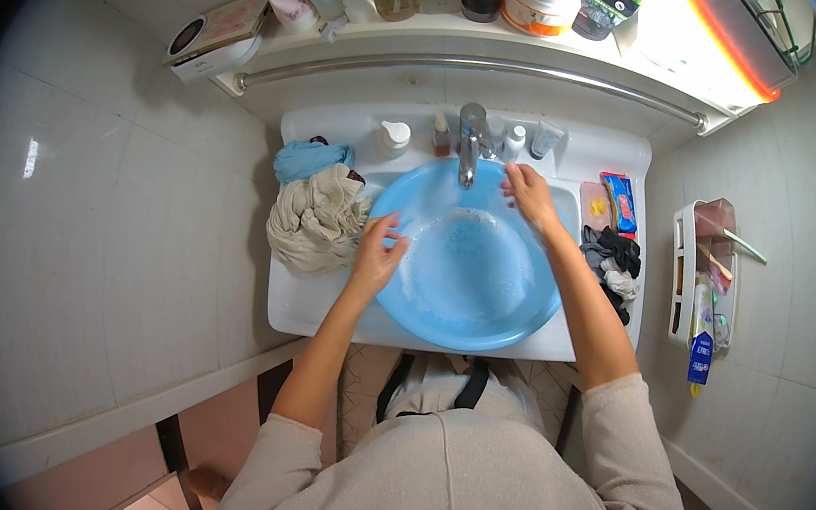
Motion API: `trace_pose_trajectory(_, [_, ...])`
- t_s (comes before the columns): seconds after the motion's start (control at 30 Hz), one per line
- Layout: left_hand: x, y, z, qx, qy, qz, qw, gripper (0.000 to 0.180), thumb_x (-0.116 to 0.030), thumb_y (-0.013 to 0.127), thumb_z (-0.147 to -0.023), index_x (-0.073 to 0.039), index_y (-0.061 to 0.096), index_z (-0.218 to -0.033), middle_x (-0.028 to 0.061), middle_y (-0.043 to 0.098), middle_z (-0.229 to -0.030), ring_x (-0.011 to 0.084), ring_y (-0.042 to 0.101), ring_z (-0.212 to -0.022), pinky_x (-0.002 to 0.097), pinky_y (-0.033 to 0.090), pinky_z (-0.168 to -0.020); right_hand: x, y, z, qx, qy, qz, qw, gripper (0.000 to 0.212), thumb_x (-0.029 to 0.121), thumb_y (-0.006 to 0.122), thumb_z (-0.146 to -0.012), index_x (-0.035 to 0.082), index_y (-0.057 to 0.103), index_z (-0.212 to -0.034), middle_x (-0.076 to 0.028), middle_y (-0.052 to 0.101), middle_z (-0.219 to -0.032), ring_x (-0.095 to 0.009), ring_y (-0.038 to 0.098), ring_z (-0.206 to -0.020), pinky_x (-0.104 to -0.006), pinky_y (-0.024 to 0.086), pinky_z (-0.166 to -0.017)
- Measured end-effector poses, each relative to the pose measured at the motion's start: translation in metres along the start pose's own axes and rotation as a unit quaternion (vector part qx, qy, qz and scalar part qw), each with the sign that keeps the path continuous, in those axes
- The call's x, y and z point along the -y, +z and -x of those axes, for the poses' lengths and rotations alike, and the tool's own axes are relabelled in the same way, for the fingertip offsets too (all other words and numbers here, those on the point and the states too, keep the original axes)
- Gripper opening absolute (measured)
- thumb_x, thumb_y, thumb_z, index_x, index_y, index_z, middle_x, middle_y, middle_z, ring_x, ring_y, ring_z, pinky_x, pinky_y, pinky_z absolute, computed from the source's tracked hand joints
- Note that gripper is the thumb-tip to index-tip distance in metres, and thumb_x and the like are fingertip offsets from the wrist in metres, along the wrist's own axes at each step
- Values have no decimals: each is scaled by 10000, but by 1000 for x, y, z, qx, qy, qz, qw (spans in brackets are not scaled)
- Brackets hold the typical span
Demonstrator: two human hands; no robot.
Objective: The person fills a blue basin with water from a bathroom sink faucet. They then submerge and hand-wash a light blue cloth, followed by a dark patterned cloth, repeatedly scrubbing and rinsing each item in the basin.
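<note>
A light-blue plastic basin [459, 333] sits in the white sink [321, 308], with soapy-looking water and white foam inside. My left hand [380, 257] hovers at the basin's left rim, fingers apart and holding nothing. Over the far right rim, beside the chrome faucet [470, 141], is my right hand [531, 194]; its fingers are loosely bent and apart, with nothing seen in them. The faucet's spout points down over the basin's far edge. Left of the basin lies a heap of beige cloth [316, 219], with light-blue cloth [310, 161] behind it.
Dark and white small cloths [613, 268] lie on the sink's right ledge, near a soap dish [596, 206] and a blue-red packet [619, 204]. A white pump bottle [394, 137] stands behind. Above run a metal rail [470, 64] and a crowded shelf. A white rack [684, 276] hangs right.
</note>
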State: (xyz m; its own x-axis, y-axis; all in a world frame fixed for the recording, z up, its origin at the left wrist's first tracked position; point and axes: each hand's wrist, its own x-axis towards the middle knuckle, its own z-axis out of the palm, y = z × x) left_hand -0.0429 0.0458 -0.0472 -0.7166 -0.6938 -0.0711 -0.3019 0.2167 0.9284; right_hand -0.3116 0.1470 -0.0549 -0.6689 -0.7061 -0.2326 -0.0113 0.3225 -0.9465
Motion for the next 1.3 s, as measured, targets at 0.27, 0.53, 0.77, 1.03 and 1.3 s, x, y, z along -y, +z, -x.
trace_pose_trajectory(0.27, [37, 80, -82, -12, -380, 561, 735, 325, -173, 479, -892, 36, 456, -1140, 156, 522, -1094, 264, 528, -1020, 381, 468, -873, 34, 24, -35, 143, 119, -202, 962, 306, 386, 452, -918, 123, 441, -762, 46, 379, -592, -70, 337, -503, -228, 305, -476])
trace_pose_trajectory(0.53, [70, 124, -123, -38, -420, 611, 670, 229, -154, 394, -901, 28, 504, -985, 155, 566, -967, 294, 583, -885, 400, 511, -806, 43, 16, -24, 153, 87, -258, 950, 243, 282, 463, -926, 96, 480, -771, 30, 433, -636, -79, 393, -562, -217, 347, -533])
trace_pose_trajectory(0.77, [95, 135, -146, 179, -295, 693, 633, 224, -141, 374, -897, -7, 551, -863, 93, 590, -755, 213, 609, -698, 290, 531, -653, -53, 49, -18, 113, 278, -460, 836, 119, 148, 472, -913, 46, 531, -898, -32, 562, -749, -127, 540, -656, -252, 491, -629])
trace_pose_trajectory(1.03, [97, 143, -122, -95, -321, 794, 507, 323, -298, 344, -895, -47, 541, -837, 67, 561, -735, 206, 559, -649, 310, 496, -624, -68, 119, -54, 112, 324, -677, 651, 155, 196, 519, -884, 55, 530, -822, -63, 474, -645, -163, 437, -535, -238, 352, -461])
trace_pose_trajectory(1.3, [50, 151, -128, -99, -419, 757, 491, 525, -535, 340, -854, -67, 520, -1009, 108, 547, -889, 262, 545, -781, 401, 479, -684, -51, 118, -74, 98, -105, 221, 965, 414, 380, 428, -888, 31, 573, -720, -174, 590, -755, -332, 580, -674, -431, 440, -581])
